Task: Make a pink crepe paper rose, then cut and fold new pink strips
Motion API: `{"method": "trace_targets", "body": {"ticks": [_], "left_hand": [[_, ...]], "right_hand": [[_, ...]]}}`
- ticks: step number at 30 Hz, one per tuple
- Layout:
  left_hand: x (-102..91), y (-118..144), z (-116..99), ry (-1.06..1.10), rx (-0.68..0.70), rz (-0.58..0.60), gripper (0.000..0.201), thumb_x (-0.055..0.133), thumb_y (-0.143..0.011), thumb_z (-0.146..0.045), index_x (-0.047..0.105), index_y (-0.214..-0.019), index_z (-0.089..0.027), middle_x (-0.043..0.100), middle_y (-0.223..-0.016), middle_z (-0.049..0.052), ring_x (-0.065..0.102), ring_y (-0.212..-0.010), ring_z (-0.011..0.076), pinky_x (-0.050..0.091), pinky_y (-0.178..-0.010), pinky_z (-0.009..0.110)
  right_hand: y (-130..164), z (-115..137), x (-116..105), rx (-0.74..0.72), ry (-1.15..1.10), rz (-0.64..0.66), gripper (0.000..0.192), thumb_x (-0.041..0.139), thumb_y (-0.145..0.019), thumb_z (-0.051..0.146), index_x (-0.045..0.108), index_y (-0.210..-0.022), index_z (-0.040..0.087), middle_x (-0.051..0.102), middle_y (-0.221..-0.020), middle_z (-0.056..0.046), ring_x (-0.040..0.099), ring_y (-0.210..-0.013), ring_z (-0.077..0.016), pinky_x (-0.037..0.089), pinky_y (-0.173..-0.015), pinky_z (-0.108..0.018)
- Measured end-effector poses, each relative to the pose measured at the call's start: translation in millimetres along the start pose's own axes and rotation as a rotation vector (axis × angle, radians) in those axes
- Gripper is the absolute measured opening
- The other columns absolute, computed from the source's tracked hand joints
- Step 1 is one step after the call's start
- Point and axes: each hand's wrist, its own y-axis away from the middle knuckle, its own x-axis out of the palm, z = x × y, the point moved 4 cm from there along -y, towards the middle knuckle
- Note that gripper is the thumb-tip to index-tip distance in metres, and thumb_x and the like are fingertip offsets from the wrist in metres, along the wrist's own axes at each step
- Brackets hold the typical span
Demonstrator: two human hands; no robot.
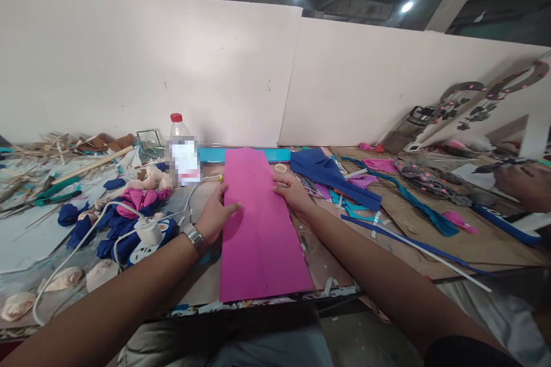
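Note:
A long bright pink sheet (262, 241) lies lengthwise in front of me, with a faint crease along its middle and its near end at the table edge. I cannot tell whether it is paper or thin foam. At its left edge is my left hand (216, 215), thumb on top of the sheet and the other fingers at the edge, partly hidden. My right hand (295, 194) has its curled fingers at the right edge. Both hands seem to hold the sheet by its sides. A small cream-coloured ring (280, 168) sits just beyond the right fingers.
Left of me are a power strip (144, 249) with white cables, fabric flowers (64, 279), green-handled pliers (58, 190) and a red-capped bottle (176, 119). Blue fabric (331, 175) and a thin white stick (434, 258) lie right. Another person's hand (516, 180) is at far right.

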Motion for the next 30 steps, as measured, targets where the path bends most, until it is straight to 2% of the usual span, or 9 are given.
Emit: {"method": "trace_targets", "body": {"ticks": [5, 9, 12, 14, 17, 19, 22, 27, 30], "left_hand": [[-0.2, 1, -1, -0.366, 0.085, 0.121, 0.071, 0.073, -0.064, -0.013, 0.061, -0.134, -0.016, 0.065, -0.133, 0.011, 0.063, -0.116, 0.0280, 0.050, -0.099, 0.040], [-0.1, 2, -5, -0.467, 0.164, 0.176, 0.067, 0.074, -0.066, -0.017, 0.064, -0.133, -0.015, 0.065, -0.134, 0.011, 0.062, -0.120, 0.0275, 0.047, -0.105, 0.040], [1.5, 3, -6, -0.452, 0.118, 0.190, 0.068, 0.072, -0.072, -0.023, 0.059, -0.138, -0.014, 0.066, -0.134, 0.013, 0.065, -0.113, 0.0269, 0.052, -0.098, 0.039], [3.0, 5, -8, -0.455, 0.094, 0.195, 0.062, 0.074, -0.073, -0.026, 0.064, -0.133, -0.014, 0.068, -0.131, 0.012, 0.066, -0.112, 0.0275, 0.053, -0.097, 0.038], [7.1, 10, -10, -0.464, 0.042, 0.269, 0.051, 0.077, -0.072, -0.033, 0.073, -0.120, -0.016, 0.073, -0.121, 0.010, 0.068, -0.109, 0.0289, 0.054, -0.094, 0.038], [10.0, 15, -11, -0.460, 0.019, 0.338, 0.052, 0.081, -0.069, -0.035, 0.074, -0.117, -0.018, 0.074, -0.118, 0.009, 0.068, -0.107, 0.0294, 0.054, -0.092, 0.038], [12.8, 20, -13, -0.439, 0.003, 0.424, 0.057, 0.084, -0.064, -0.033, 0.073, -0.119, -0.021, 0.073, -0.119, 0.007, 0.067, -0.107, 0.0287, 0.055, -0.089, 0.035], [15.2, 26, -10, -0.397, -0.031, 0.579, 0.062, 0.084, -0.064, -0.035, 0.071, -0.124, -0.025, 0.072, -0.117, 0.007, 0.067, -0.102, 0.0291, 0.056, -0.082, 0.035], [14.0, 24, -10, -0.371, 0.019, 0.551, 0.057, 0.082, -0.065, -0.027, 0.072, -0.122, -0.028, 0.070, -0.119, 0.006, 0.065, -0.104, 0.0292, 0.055, -0.083, 0.035]], "right_hand": [[3, 16, -1, -0.166, 0.302, -0.088, 0.033, 0.063, -0.079, 0.025, 0.070, -0.112, 0.021, 0.072, -0.101, -0.006, 0.067, -0.085, -0.0189, 0.056, -0.076, -0.033], [3, 35, -12, -0.272, 0.594, -0.123, 0.026, 0.055, -0.082, 0.018, 0.071, -0.103, 0.019, 0.063, -0.124, -0.010, 0.063, -0.103, -0.0213, 0.052, -0.090, -0.035], [1, 47, -29, -0.276, 0.837, -0.097, 0.027, 0.058, -0.081, 0.015, 0.072, -0.104, 0.019, 0.065, -0.116, -0.011, 0.061, -0.108, -0.0251, 0.045, -0.101, -0.040], [0, 51, -44, -0.243, 0.984, -0.079, 0.027, 0.064, -0.081, 0.016, 0.072, -0.106, 0.017, 0.066, -0.115, -0.014, 0.060, -0.111, -0.0283, 0.042, -0.103, -0.041], [-4, 49, -65, -0.157, 1.155, -0.024, 0.032, 0.075, -0.075, 0.024, 0.073, -0.106, 0.015, 0.069, -0.112, -0.017, 0.063, -0.106, -0.0316, 0.045, -0.096, -0.039], [-6, 46, -75, -0.109, 1.231, 0.026, 0.035, 0.080, -0.071, 0.026, 0.075, -0.104, 0.016, 0.071, -0.111, -0.016, 0.066, -0.100, -0.0312, 0.047, -0.087, -0.034], [-9, 42, -84, -0.069, 1.304, 0.065, 0.030, 0.080, -0.070, 0.023, 0.076, -0.099, 0.016, 0.074, -0.107, -0.015, 0.068, -0.098, -0.0297, 0.046, -0.079, -0.029], [-12, 38, -89, -0.057, 1.316, 0.047, 0.017, 0.080, -0.071, 0.025, 0.078, -0.086, 0.017, 0.076, -0.097, -0.015, 0.069, -0.094, -0.0294, 0.045, -0.077, -0.030], [-13, 36, -91, -0.064, 1.251, 0.018, 0.008, 0.081, -0.070, 0.024, 0.077, -0.075, 0.019, 0.076, -0.086, -0.013, 0.069, -0.091, -0.0282, 0.045, -0.077, -0.030]]}}
